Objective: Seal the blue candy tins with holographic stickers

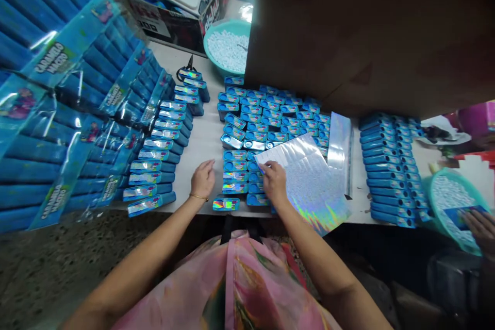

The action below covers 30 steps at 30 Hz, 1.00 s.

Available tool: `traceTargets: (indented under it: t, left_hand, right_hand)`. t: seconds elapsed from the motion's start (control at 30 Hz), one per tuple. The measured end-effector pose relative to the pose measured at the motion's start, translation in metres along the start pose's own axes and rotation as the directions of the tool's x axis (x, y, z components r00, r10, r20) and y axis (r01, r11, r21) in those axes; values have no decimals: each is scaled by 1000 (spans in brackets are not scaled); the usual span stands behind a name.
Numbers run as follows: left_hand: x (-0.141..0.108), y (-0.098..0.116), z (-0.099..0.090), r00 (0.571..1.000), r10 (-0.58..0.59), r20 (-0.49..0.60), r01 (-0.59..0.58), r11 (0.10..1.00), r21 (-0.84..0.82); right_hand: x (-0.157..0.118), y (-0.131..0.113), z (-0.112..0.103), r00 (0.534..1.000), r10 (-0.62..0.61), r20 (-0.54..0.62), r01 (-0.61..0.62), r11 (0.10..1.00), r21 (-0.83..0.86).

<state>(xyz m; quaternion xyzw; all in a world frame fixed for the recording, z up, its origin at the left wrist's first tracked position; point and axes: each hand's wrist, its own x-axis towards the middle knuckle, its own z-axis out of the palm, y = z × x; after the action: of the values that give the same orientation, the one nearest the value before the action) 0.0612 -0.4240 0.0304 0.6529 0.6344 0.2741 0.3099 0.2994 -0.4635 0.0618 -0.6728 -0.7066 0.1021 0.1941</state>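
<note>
My right hand [274,181] pinches the left corner of a shiny silver holographic sheet [313,178], which lies slanted over part of the rows of small blue boxes [255,126]. My left hand [203,180] hovers just left of those rows, its thumb and fingertips pressed together; whatever is between them is too small to make out. Near it, a blue box with a rainbow-shiny strip on top [226,204] sits at the table's front edge. Several boxes in the nearest left column carry similar shiny strips.
Blue boxes stand in a column [157,154] at left, beside tall plastic-wrapped packs [77,87]. Scissors [188,66] and a teal tub of white pellets [228,44] lie beyond. A large brown carton [367,31] overhangs the back. At right, another person's hand [479,224] reaches over a second tub [452,201].
</note>
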Motion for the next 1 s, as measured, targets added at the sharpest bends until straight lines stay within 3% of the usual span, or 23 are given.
traceTargets:
  t: [0.07, 0.13, 0.23, 0.3, 0.4, 0.5, 0.8, 0.9, 1.0]
  left_hand:
    - [11, 35, 11, 986, 164, -4, -164, 986, 1]
    - [24, 73, 33, 957, 280, 76, -283, 959, 32]
    - [45, 118, 76, 945, 274, 179, -304, 938, 167]
    - [57, 134, 100, 955, 217, 200, -264, 933, 245]
    - [67, 140, 119, 976, 154, 156, -195, 935, 295]
    - [68, 139, 123, 984, 147, 101, -170, 943, 286]
    - [66, 137, 125, 983, 170, 73, -181, 962, 205]
    - [67, 137, 125, 981, 181, 71, -191, 969, 159]
    - [67, 137, 126, 983, 173, 55, -179, 978, 107]
  right_hand:
    - [15, 35, -15, 988, 78, -136, -74, 997, 38]
    - [34, 66, -30, 984, 52, -172, -49, 999, 25]
    - [66, 98, -41, 994, -56, -96, 49, 996, -69]
    - [83, 109, -40, 994, -111, -11, 109, 984, -140]
    - [93, 117, -33, 961, -226, 158, 255, 946, -198]
    - [89, 122, -29, 906, -335, 259, 391, 898, -204]
    - [86, 121, -52, 928, -346, 138, 352, 936, -22]
    - [94, 118, -61, 915, -362, 177, 380, 922, -74]
    - [98, 119, -62, 870, -420, 259, 462, 876, -134]
